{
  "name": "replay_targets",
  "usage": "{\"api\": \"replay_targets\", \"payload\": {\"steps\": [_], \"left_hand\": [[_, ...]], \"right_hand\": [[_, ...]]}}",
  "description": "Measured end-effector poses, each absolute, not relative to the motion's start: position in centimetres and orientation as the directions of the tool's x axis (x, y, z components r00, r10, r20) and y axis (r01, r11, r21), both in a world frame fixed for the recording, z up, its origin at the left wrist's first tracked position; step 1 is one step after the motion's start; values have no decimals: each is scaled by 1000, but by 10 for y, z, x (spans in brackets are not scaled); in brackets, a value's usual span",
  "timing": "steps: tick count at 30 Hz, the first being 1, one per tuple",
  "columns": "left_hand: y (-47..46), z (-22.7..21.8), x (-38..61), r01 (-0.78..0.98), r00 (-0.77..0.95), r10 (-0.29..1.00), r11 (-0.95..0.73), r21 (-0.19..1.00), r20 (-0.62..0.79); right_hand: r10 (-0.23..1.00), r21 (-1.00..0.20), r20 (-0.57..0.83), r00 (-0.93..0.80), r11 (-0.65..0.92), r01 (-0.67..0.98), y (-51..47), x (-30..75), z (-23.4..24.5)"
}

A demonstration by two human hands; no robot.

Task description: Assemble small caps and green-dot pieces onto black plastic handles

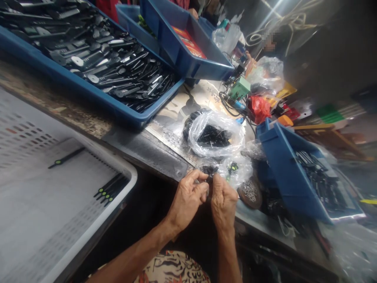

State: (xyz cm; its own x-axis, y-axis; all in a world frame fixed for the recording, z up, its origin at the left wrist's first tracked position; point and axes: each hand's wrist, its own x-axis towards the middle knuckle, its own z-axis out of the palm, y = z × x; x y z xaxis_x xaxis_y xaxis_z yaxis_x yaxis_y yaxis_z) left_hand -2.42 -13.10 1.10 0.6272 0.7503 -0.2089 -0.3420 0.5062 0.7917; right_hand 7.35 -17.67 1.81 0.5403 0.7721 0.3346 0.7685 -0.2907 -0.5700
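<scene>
My left hand (188, 198) and my right hand (223, 200) are closed together at the bench's front edge. Their fingertips pinch a small black part (209, 170) between them. Just beyond the fingers lies a small clear bag (235, 169) with tiny green and black pieces. Behind it sits a larger clear plastic bag (215, 133) of small black parts. A round dish of tiny metal screws (250, 192) rests right of my right hand.
A big blue tray (123, 112) of black knife handles fills the upper left. A white perforated basket (88, 220) at lower left holds a few finished black pieces. Another blue bin (282, 165) with black parts stands right. More blue bins, bags and wires clutter the back.
</scene>
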Motion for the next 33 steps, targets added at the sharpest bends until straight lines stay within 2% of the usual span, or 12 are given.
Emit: {"api": "replay_targets", "payload": {"steps": [5, 12, 16, 19, 21, 23, 27, 33], "left_hand": [[-130, 11, -23, -382, 644, 726, 578, 721, -240], [-124, 12, -24, -494, 677, 660, 735, 463, -325], [-121, 13, -27, -499, 694, 630, 769, 398, -348], [-119, 13, -27, -510, 695, 626, 776, 371, -353], [-119, 13, -27, -518, 693, 631, 772, 368, -349], [-119, 13, -27, -519, 694, 631, 772, 368, -345], [-120, 13, -27, -512, 699, 624, 777, 366, -349], [-119, 13, -26, -510, 701, 630, 771, 382, -335]], "right_hand": [[778, -554, 276, 565, -352, 754, -169, 76, 21], [772, -667, 65, 632, -437, 603, -166, 79, 31], [758, -758, 185, 626, -295, 582, -173, 80, 32], [791, -696, 358, 496, -128, 706, -176, 82, 29], [823, -631, 419, 384, -40, 774, -177, 84, 27], [820, -591, 436, 370, -49, 805, -177, 85, 24], [749, -611, 429, 505, -172, 773, -177, 86, 25], [824, -593, 430, 368, -49, 804, -177, 85, 23]]}}
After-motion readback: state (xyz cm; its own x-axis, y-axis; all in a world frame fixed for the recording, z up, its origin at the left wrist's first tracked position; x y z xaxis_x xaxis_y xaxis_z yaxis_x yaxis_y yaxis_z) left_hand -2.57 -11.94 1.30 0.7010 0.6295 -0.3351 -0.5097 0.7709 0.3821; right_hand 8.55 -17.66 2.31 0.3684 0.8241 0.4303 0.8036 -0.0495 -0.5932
